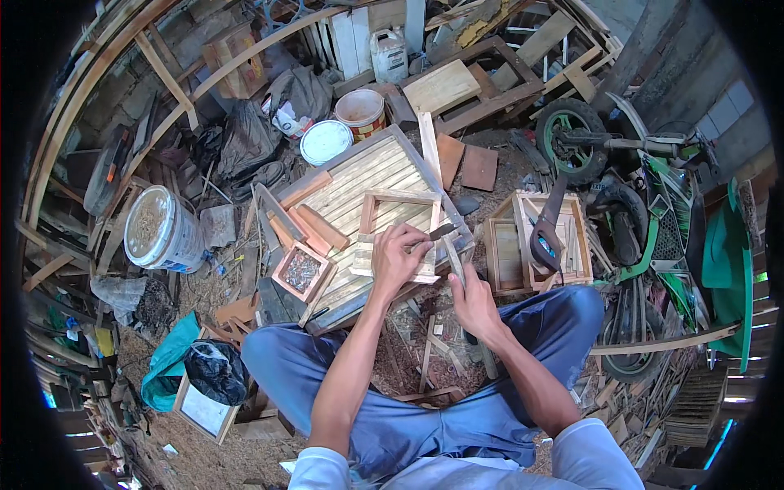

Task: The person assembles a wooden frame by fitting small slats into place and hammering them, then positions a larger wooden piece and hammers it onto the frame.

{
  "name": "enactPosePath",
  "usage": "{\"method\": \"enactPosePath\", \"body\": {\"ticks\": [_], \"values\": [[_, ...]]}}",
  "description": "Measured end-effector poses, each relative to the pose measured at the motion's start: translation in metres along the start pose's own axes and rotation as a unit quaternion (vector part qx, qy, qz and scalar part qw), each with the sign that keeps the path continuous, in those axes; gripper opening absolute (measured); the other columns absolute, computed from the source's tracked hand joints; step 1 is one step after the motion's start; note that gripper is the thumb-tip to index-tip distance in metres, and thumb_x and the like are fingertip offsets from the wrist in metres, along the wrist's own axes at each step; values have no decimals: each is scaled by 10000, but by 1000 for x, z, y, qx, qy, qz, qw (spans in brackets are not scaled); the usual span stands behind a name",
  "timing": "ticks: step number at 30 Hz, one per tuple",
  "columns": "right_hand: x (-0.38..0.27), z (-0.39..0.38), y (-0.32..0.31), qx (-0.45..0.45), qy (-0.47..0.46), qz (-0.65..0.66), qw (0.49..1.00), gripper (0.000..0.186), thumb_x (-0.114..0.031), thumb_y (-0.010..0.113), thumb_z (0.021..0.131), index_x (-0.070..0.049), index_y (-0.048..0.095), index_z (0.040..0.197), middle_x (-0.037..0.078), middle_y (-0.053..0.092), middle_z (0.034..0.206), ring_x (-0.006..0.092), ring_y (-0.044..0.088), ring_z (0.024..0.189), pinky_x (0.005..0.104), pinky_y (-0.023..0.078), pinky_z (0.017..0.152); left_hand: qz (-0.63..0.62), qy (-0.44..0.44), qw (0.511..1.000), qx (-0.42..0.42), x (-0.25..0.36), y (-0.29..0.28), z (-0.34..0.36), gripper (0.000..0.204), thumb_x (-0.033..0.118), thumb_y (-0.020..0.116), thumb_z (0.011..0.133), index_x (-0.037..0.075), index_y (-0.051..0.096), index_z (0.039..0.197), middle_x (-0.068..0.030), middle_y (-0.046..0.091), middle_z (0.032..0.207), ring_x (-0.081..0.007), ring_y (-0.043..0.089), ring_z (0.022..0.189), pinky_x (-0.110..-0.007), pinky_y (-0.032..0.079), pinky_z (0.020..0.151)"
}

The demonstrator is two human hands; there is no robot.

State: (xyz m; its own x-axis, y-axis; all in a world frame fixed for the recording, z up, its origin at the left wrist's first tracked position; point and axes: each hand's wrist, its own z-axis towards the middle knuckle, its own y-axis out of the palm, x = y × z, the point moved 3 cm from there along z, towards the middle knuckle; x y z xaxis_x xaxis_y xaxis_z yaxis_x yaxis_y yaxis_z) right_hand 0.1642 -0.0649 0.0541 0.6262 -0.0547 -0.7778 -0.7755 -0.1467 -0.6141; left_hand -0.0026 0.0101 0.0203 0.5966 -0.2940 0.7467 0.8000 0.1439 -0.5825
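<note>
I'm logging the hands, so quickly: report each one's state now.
Left hand: closed, holding a dark blade-like piece.
Right hand: closed, holding a wooden strip.

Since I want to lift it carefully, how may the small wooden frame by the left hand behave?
The small wooden frame would probably stay stiff, with its straight wooden pieces. It should be light for its size, since it has a wide opening. Its flat sides suggest it would slide rather than roll.

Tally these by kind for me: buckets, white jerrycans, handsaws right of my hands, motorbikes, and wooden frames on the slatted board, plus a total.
Buckets: 3
White jerrycan: 1
Handsaw: 1
Motorbike: 1
Wooden frame on the slatted board: 1
Total: 7
</note>
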Motion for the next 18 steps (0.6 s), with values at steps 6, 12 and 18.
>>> {"method": "enactPosePath", "body": {"ticks": [6, 12, 18], "values": [[-3, -1, -2, 9, 3, 14, 1000, 251, -227, 441, 1011, 22, 447, 1046, 350, 597, 754, 545, 582, 772, 604, 429, 680, 5, 13, 1000, 2, 3, -1, -1, 115, 223, 746, 773, 123, 757, 828, 8, 665, 867, -212, 593, 913, -364, 398, 843], [-13, -4, -3, 16, -28, -54, 998, 228, -195, 449, 1000, 27, 410, 1028, 352, 590, 719, 551, 580, 725, 619, 434, 644, 13, 9, 1000, -4, 2, -1, -1, 119, 218, 759, 759, 125, 759, 833, -5, 668, 870, -217, 595, 920, -365, 393, 845], [-23, -5, -5, 18, -32, -63, 997, 210, -179, 454, 992, 20, 393, 1020, 356, 591, 725, 557, 579, 730, 631, 438, 644, 2, 18, 1000, 2, 2, -2, -2, 127, 221, 757, 760, 115, 757, 832, -12, 666, 869, -222, 595, 909, -365, 389, 838]]}}
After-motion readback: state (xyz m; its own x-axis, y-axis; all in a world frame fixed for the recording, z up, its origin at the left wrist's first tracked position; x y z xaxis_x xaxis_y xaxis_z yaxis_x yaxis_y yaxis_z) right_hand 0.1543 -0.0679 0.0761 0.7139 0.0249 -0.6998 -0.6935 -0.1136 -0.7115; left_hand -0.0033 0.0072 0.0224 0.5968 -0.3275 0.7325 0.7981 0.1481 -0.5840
